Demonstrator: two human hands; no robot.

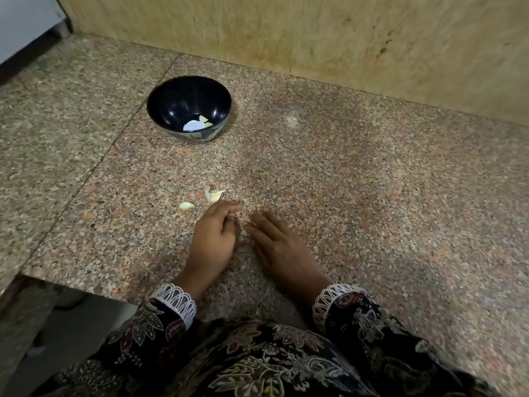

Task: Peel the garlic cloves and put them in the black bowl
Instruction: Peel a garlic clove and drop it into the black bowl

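Head view looks down on a speckled stone bench (357,173). Left hand (213,239) has its fingers curled, pinching something small and pale, too blurred to name; right hand (282,245) lies beside it, fingers straight. Two garlic cloves (214,195) (186,205) lie just beyond them. Farther off, the black bowl (189,107) holds a few peeled pieces.

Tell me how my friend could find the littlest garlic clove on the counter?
Start at the black bowl on the speckled counter and come straight toward the hands. Just beyond the left hand lie two cloves. The small clove is the greenish one lying alone on the left; the big clove beside it is paler with loose skin.
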